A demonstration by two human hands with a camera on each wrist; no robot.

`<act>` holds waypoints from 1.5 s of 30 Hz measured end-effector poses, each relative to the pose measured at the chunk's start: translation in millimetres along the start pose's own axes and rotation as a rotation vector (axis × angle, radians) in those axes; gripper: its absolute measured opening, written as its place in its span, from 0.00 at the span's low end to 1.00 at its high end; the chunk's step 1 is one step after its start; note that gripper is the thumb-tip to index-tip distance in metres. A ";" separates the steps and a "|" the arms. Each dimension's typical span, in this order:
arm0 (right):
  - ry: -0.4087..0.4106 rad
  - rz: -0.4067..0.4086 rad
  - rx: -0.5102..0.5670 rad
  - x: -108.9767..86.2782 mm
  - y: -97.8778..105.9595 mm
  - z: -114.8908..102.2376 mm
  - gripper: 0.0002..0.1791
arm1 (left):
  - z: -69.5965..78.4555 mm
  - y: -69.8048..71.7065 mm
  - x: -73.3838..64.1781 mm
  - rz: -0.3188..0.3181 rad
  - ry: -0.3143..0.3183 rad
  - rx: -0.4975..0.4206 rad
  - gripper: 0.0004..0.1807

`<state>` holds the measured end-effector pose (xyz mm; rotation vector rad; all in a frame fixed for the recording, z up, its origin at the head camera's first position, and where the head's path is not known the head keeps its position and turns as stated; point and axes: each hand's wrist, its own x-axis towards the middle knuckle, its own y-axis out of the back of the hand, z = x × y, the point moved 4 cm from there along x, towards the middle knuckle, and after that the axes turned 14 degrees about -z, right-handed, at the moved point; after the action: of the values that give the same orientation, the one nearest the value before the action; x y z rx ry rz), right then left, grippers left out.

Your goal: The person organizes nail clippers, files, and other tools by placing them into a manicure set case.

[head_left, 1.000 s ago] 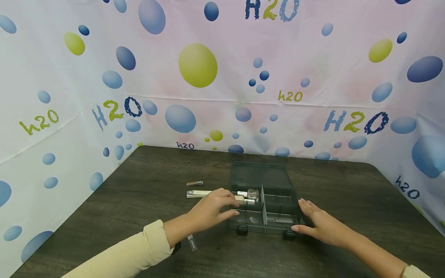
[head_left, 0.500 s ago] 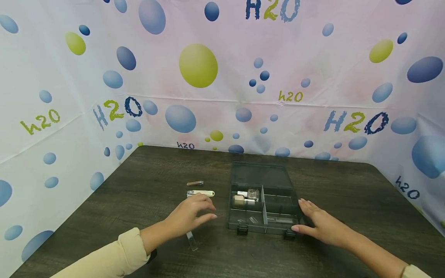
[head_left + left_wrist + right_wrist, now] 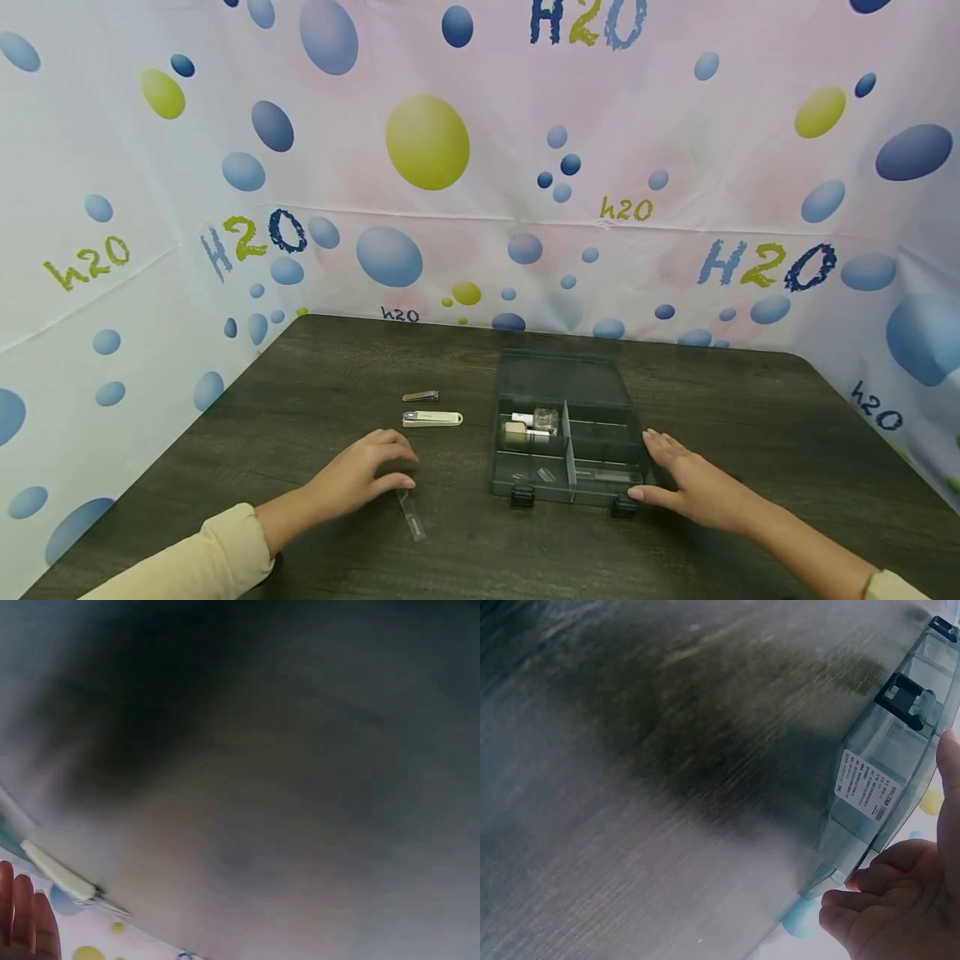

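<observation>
My left hand [image 3: 356,475] hovers over the table with loosely bent fingers and nothing in its grasp. Its thumb is by the upper end of a clear plastic strip [image 3: 411,515]; whether they touch I cannot tell. Beyond that hand lie a white-handled nail clipper [image 3: 432,418] and a smaller metal nail clipper [image 3: 421,396]. A smoky see-through divided box [image 3: 573,498] stands with its lid [image 3: 562,377] raised. My right hand [image 3: 693,487] rests against the box's right side, fingers extended and thumb at the front corner. The right wrist view shows the box's label [image 3: 867,785].
Inside the box's back left compartment are a small square jar [image 3: 546,420] and white-and-beige items [image 3: 515,430]. Small clear pieces [image 3: 546,475] lie in the front left one. A dark wooden table [image 3: 525,558] ends at a dotted backdrop [image 3: 480,208].
My left hand has moved left and toward me, away from the box to the clear strip, uncovering the white-handled nail clipper. The right hand has stayed at the box.
</observation>
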<state>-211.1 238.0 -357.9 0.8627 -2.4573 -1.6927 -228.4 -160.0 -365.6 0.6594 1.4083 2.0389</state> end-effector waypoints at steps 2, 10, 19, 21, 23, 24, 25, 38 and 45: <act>0.003 -0.003 0.006 0.2 -0.2 -0.1 0.54 | -5.8 -1.3 -3.0 -0.034 0.008 0.005 0.14; -0.005 -0.006 -0.002 -0.3 0.4 1.3 0.54 | -18.2 -3.9 -7.2 -0.104 -0.002 0.004 0.13; 0.003 -0.009 0.004 0.1 0.8 -0.4 0.54 | -19.4 -4.9 -4.5 -0.138 -0.003 -0.040 0.07; 0.004 -0.008 0.005 0.3 0.7 -0.9 0.54 | -18.6 -5.3 -4.3 -0.147 -0.006 -0.035 0.06; 0.002 -0.007 0.004 0.6 0.5 -1.0 0.54 | -17.3 -5.7 -4.3 -0.152 -0.016 -0.026 0.05; 0.001 -0.007 0.004 0.7 0.4 -1.0 0.54 | -16.5 -5.8 -4.5 -0.153 -0.022 -0.020 0.05; 0.000 -0.009 0.005 0.9 0.3 -1.0 0.54 | -15.8 -5.9 -4.7 -0.152 -0.027 -0.018 0.05; 0.008 -0.001 0.002 0.1 -0.2 -0.3 0.54 | -11.2 -2.4 -1.3 -0.139 -0.103 -0.088 0.05; 0.002 0.000 -0.003 -0.2 -0.6 0.0 0.54 | -10.4 -5.3 -0.8 -0.086 -0.156 -0.123 0.04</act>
<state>-210.7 237.9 -358.3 0.8629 -2.4525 -1.6948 -233.9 -165.9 -374.1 0.6774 1.1926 1.9446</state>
